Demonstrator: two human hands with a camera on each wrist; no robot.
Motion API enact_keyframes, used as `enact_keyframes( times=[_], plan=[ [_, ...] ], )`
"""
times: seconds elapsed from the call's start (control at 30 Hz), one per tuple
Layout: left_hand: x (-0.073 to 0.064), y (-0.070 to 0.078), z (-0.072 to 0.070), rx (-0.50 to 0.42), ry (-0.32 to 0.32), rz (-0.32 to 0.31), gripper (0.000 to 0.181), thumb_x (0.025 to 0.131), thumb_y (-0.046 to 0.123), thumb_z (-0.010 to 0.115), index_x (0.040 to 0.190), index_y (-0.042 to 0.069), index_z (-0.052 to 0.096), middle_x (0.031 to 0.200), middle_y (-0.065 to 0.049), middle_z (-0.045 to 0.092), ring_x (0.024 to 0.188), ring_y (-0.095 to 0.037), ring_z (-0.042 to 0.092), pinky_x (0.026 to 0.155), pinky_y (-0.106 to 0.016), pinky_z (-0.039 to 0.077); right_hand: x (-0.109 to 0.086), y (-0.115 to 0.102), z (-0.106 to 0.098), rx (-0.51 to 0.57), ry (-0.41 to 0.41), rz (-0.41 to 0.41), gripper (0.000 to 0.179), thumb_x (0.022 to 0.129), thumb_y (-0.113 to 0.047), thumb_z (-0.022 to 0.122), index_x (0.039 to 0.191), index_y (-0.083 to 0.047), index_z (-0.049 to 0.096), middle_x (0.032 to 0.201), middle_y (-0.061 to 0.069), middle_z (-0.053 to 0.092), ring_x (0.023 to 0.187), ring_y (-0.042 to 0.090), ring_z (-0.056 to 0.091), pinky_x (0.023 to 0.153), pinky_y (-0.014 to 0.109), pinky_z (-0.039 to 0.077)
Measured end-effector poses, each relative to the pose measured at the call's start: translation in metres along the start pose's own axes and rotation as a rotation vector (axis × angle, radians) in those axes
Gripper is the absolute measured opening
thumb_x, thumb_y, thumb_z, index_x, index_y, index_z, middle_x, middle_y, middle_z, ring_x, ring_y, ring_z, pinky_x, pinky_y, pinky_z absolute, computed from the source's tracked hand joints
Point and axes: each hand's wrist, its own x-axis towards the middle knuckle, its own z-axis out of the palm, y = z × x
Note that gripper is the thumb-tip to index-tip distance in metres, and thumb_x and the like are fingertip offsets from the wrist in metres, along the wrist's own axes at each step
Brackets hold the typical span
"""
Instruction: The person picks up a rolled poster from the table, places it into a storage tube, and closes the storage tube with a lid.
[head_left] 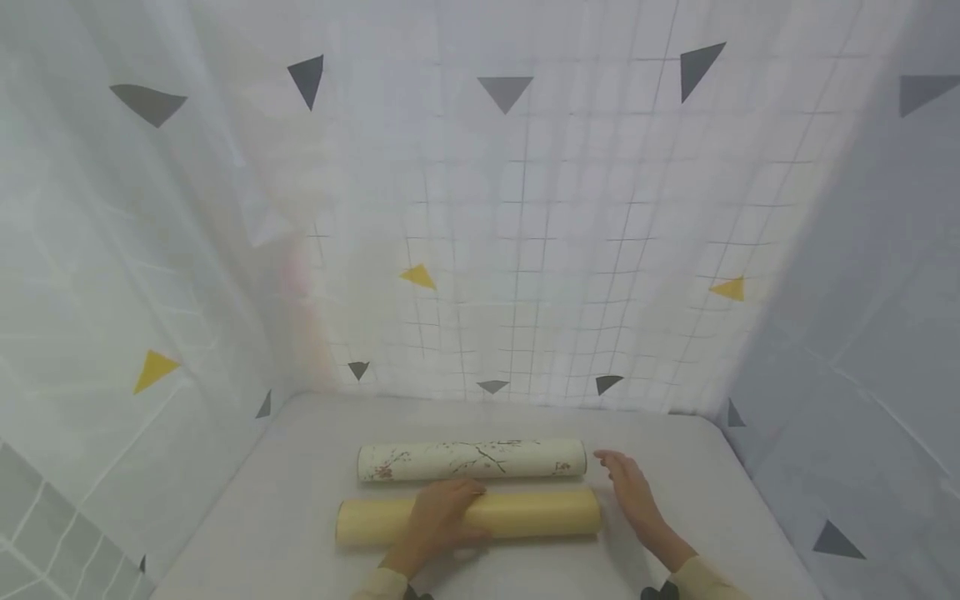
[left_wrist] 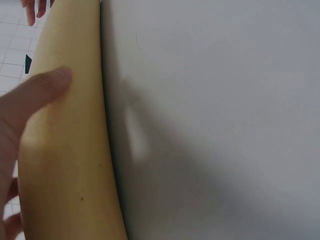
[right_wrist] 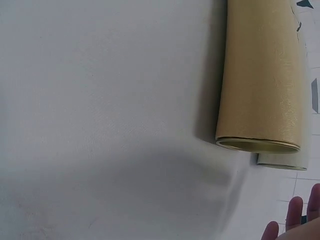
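A yellow wallpaper roll lies crosswise on the white tabletop. My left hand grips it left of its middle; in the left wrist view the thumb rests on the near side and the other fingers are mostly hidden behind it. Just beyond lies a white wallpaper roll with a branch-and-blossom print, roughly parallel to the yellow one. My right hand is held beside the right ends of both rolls, touching neither, its fingers nearly straight. The right wrist view shows the yellow roll's hollow end.
The white tabletop runs back to a pale wall covering with grid lines and grey and yellow triangles. Similar sheets hang at the left and right sides.
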Motion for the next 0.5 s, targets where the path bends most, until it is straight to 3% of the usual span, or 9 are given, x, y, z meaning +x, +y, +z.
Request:
enact_keyframes(
  times=[0.2, 0.33, 0.4, 0.5],
  plan=[
    [0.001, -0.006, -0.002, -0.025, 0.110, -0.034, 0.066, 0.084, 0.051, 0.077, 0.138, 0.016, 0.061, 0.135, -0.003, 0.070, 0.119, -0.023, 0.067, 0.101, -0.047, 0.056, -0.001, -0.008, 0.001, -0.051, 0.053, -0.077, 0.048, 0.112, -0.029, 0.027, 0.140, -0.002, 0.056, 0.146, 0.024, 0.049, 0.139, 0.042, 0.045, 0.118, 0.065, 0.035],
    [0.004, -0.009, -0.002, -0.006, 0.214, -0.055, 0.060, 0.088, 0.042, 0.076, 0.138, 0.014, 0.061, 0.140, -0.007, 0.066, 0.127, -0.028, 0.064, 0.108, -0.052, 0.052, 0.002, -0.015, 0.004, -0.081, 0.092, -0.144, 0.050, 0.113, -0.033, 0.026, 0.134, -0.005, 0.061, 0.146, 0.024, 0.048, 0.139, 0.044, 0.041, 0.113, 0.072, 0.027],
    [0.005, -0.010, -0.004, 0.030, 0.226, -0.088, 0.060, 0.090, 0.043, 0.073, 0.141, 0.014, 0.059, 0.144, -0.007, 0.063, 0.132, -0.029, 0.061, 0.113, -0.054, 0.048, 0.003, -0.018, 0.006, -0.151, 0.123, -0.186, 0.046, 0.112, -0.032, 0.030, 0.133, -0.006, 0.062, 0.145, 0.024, 0.049, 0.136, 0.046, 0.043, 0.106, 0.073, 0.031],
    [0.008, -0.012, -0.006, 0.070, 0.180, -0.185, 0.068, 0.094, 0.051, 0.066, 0.149, 0.013, 0.052, 0.154, -0.006, 0.056, 0.143, -0.031, 0.052, 0.120, -0.059, 0.039, 0.002, -0.025, 0.010, -0.286, 0.162, -0.278, 0.040, 0.109, -0.027, 0.043, 0.136, -0.002, 0.057, 0.145, 0.027, 0.049, 0.132, 0.050, 0.047, 0.100, 0.073, 0.037]
  ],
)
